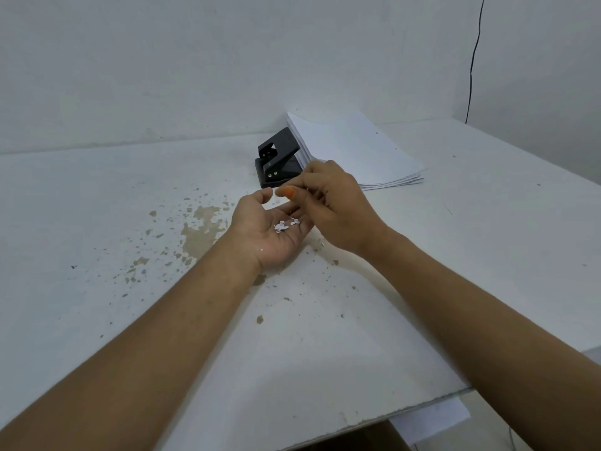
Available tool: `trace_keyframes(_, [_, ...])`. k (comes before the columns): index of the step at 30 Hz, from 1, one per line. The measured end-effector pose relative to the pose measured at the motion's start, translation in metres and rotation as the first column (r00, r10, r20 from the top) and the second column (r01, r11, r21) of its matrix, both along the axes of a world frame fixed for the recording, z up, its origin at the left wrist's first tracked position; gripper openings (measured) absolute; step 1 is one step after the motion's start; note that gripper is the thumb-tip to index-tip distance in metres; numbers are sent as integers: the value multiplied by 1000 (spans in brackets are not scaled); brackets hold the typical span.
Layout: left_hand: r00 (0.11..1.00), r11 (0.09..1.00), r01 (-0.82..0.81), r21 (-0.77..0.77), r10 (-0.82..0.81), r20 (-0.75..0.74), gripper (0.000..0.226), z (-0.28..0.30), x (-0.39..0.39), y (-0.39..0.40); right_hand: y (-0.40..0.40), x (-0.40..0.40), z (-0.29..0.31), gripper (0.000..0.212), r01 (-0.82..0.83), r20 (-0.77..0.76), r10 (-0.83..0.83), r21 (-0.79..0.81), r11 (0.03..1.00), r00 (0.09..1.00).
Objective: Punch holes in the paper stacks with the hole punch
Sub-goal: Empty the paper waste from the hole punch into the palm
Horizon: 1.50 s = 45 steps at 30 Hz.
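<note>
A black hole punch (pixel 276 157) stands on the white table (pixel 130 222) near the back wall. Right beside it lies a stack of white paper (pixel 354 148) with two small holes near its right edge. My left hand (pixel 270 226) lies palm up in front of the punch, cupping a few small white paper bits (pixel 282 226). My right hand (pixel 331 206) hovers over the left hand's fingers, its own fingers curled with the fingertips pinched together; whether a paper bit sits between them cannot be made out.
The table top is stained with brown chipped patches (pixel 201 229) left of my hands. A black cable (pixel 473 60) hangs down the wall at the right. The table's front edge (pixel 422 408) runs diagonally at lower right, with a white sheet below it.
</note>
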<state>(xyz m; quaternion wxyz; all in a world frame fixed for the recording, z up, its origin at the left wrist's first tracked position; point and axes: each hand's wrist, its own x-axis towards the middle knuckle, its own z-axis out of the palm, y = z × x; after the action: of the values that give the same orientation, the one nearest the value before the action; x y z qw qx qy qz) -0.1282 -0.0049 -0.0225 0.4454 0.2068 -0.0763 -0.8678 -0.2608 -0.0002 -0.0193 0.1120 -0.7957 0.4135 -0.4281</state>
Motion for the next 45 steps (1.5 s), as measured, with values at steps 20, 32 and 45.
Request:
trace_keyframes(20, [998,1000,2,-23,-4,-57,54,-1,6,-5,0,-4,2,21,80,114,-82,28,996,990])
trace_keyframes(32, [975,978,-210,-3,209,-69,53,1,38,-22,-15,-54,1,18,46,-238,85,496,867,968])
trace_keyframes(45, [980,980,-199,-14,199,-21,54,0,37,-22,-19,-43,-16,24,-9,-105,59,429,903,993])
